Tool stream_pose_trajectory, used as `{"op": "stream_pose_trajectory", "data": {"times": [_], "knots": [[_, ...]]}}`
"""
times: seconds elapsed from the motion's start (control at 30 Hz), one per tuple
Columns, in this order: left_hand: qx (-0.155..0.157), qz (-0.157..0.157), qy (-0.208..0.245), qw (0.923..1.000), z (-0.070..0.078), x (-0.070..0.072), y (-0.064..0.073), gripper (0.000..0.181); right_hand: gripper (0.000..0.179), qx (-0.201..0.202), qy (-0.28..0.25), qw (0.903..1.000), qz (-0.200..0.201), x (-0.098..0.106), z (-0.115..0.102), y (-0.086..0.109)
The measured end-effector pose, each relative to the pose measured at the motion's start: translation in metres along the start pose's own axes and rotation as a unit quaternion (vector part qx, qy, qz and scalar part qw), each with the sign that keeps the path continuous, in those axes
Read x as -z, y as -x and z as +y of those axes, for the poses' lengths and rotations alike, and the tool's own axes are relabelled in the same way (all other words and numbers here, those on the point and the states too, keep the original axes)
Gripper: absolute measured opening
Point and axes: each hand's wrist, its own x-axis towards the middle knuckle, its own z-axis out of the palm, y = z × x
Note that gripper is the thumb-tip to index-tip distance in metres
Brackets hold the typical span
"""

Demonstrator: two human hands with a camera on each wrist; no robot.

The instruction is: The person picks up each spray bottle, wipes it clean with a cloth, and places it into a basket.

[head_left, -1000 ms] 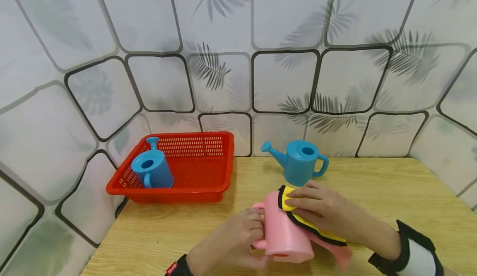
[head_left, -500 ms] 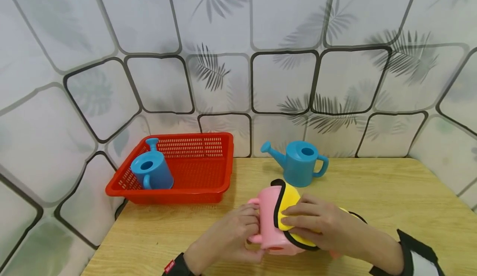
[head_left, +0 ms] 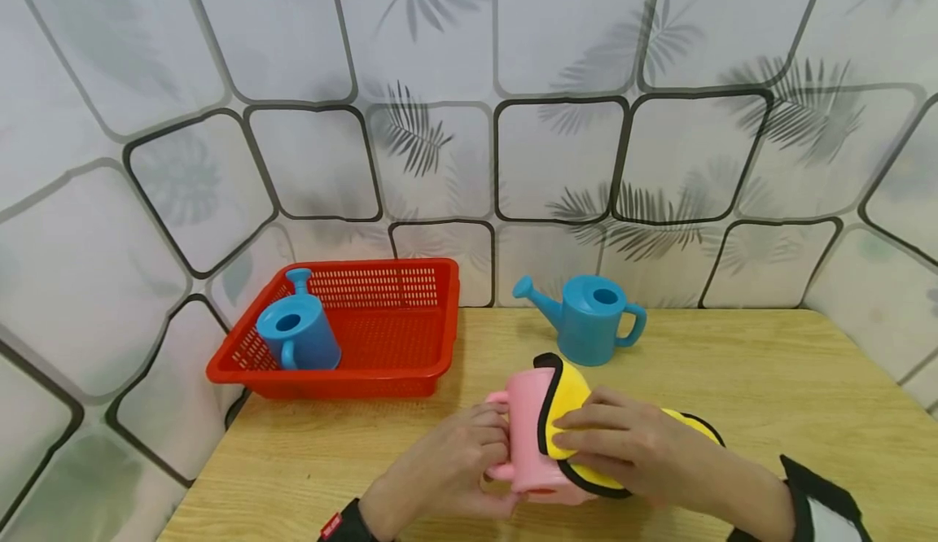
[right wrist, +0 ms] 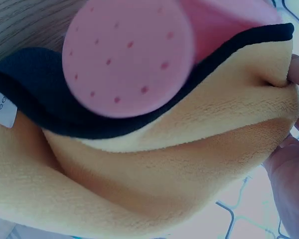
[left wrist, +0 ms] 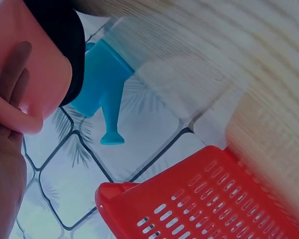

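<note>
A pink watering can (head_left: 524,424) lies tipped over the front of the table, its handle to the left. My left hand (head_left: 456,461) grips that handle, fingers curled through it, as the left wrist view also shows. Against the can's side my right hand (head_left: 623,444) holds a yellow cleaning cloth (head_left: 566,402) with black edging. In the right wrist view the cloth (right wrist: 189,154) drapes in folds below the can's round, holed sprinkler head (right wrist: 129,55), and thumb and fingers pinch its edge at the right.
A red plastic basket (head_left: 396,383) stands at the back left with a blue watering can (head_left: 304,334) in it. Another blue watering can (head_left: 589,326) stands upright behind my right hand. A patterned curtain (head_left: 440,159) closes off the table's back.
The right hand has spread the cloth further over the pink can, covering more of its side. The can has turned and shifted slightly left. In the last half second almost nothing moves.
</note>
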Motion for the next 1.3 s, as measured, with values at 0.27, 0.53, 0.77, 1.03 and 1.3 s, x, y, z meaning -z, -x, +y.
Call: {"op": "stream_pose_trajectory", "data": {"times": [0.27,0.53,0.77,1.03,1.3], "knots": [[0.001,-0.007,0.039,0.9992,0.008,0.004,0.001,0.020,0.027,-0.022,0.040,0.9983,0.037,0.000,0.012,0.002],[-0.009,0.012,0.027,0.9995,0.011,0.006,0.002,0.018,0.032,-0.067,0.046,0.9956,0.046,0.000,0.022,0.009],[0.002,0.007,0.025,0.9997,0.014,0.006,0.007,0.018,0.033,-0.085,0.052,0.9934,0.058,-0.002,0.022,0.013],[0.013,0.005,0.037,0.9992,0.014,0.008,0.010,0.018,0.034,-0.104,0.071,0.9898,0.067,-0.002,0.019,0.014],[0.031,-0.012,0.050,0.9982,0.010,0.010,0.009,0.019,0.024,-0.046,0.029,0.9946,0.089,-0.004,0.018,0.014]]}}
